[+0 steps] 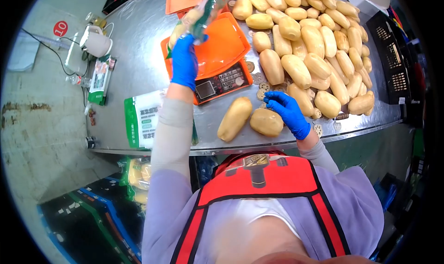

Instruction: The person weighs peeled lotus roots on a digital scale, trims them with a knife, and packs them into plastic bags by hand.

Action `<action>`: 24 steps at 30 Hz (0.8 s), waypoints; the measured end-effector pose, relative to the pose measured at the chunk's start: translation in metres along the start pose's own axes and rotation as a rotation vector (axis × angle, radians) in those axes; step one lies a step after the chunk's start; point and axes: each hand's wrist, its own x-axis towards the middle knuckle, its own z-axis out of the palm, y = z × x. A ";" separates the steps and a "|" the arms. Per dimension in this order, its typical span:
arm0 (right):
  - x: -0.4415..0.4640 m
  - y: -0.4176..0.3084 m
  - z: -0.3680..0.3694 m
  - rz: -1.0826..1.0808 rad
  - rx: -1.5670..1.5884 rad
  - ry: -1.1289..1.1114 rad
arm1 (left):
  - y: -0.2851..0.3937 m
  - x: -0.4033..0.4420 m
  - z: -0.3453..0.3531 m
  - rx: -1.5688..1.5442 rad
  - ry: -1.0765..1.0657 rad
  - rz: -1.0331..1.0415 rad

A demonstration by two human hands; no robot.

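My left hand [184, 62], in a blue glove, is closed on a clear and green plastic bag [203, 15] with pale lotus root inside. It is raised over the orange pan [224, 44] of a digital scale [222, 84]. My right hand [290, 113], also gloved in blue, is just above and beside a short lotus root [267, 123]; its fingers are partly bent, with a gap at the thumb. Whether it touches that root I cannot tell. A longer lotus root [235, 119] lies to the left of the short one.
A big heap of peeled lotus roots [314, 42] covers the right of the metal table [138, 46], with cut slices along its edge. Green-and-white bags [144, 120] lie at the left front. A white kettle [95, 42] stands far left, and a black crate [391, 62] far right.
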 end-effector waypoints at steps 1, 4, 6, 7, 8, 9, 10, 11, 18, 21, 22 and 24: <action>-0.002 0.000 -0.001 0.011 0.004 -0.004 | -0.012 -0.011 -0.002 0.088 0.053 -0.051; -0.002 0.002 -0.004 0.038 -0.007 -0.036 | -0.028 -0.050 0.010 0.401 0.104 -0.115; 0.001 0.006 -0.005 0.030 -0.021 -0.069 | -0.048 -0.070 0.004 0.285 0.116 -0.266; 0.004 0.008 -0.004 0.018 -0.033 -0.097 | -0.053 -0.081 0.007 0.284 0.131 -0.266; 0.007 0.007 -0.002 0.024 -0.037 -0.112 | -0.057 -0.092 0.011 0.357 0.151 -0.254; 0.010 0.005 0.000 0.032 -0.054 -0.137 | -0.059 -0.100 0.014 0.395 0.171 -0.249; 0.013 0.003 0.003 0.040 -0.072 -0.163 | -0.061 -0.108 0.017 0.432 0.192 -0.245; 0.016 0.001 0.005 0.048 -0.075 -0.181 | -0.061 -0.113 0.019 0.208 0.239 -0.411; 0.033 0.000 0.012 0.086 -0.158 -0.242 | -0.032 -0.185 0.030 0.468 -0.547 -0.647; 0.038 -0.008 0.016 0.163 -0.091 -0.285 | -0.012 -0.207 0.033 0.682 -0.587 -0.544; 0.039 -0.012 0.018 0.163 -0.093 -0.293 | -0.008 -0.213 0.029 0.657 -0.514 -0.626; 0.041 -0.017 0.024 0.186 -0.017 -0.373 | -0.006 -0.226 0.018 0.632 -0.435 -0.705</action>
